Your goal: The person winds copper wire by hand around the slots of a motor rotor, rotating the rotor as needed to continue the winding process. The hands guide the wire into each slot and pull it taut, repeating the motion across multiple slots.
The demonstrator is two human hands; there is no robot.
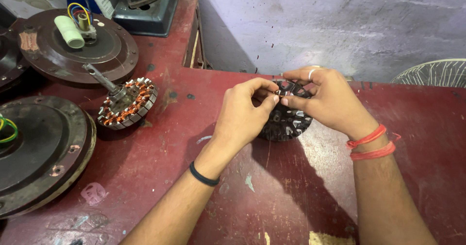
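Dark round stator core point(286, 116), slotted metal with pale insulation in the slots; stands tilted on the bench point(272, 196), of worn red-painted wood, scuffed and flaked. Left hand point(242, 116) and right hand point(327, 99) meet over its upper rim, fingertips pinched together on something too small to tell, perhaps fine wire. To the left: second stator point(128, 103), ribbed steel with copper windings and a shaft; two brown disc-shaped motor housings point(77, 46) point(41, 150), dusty.
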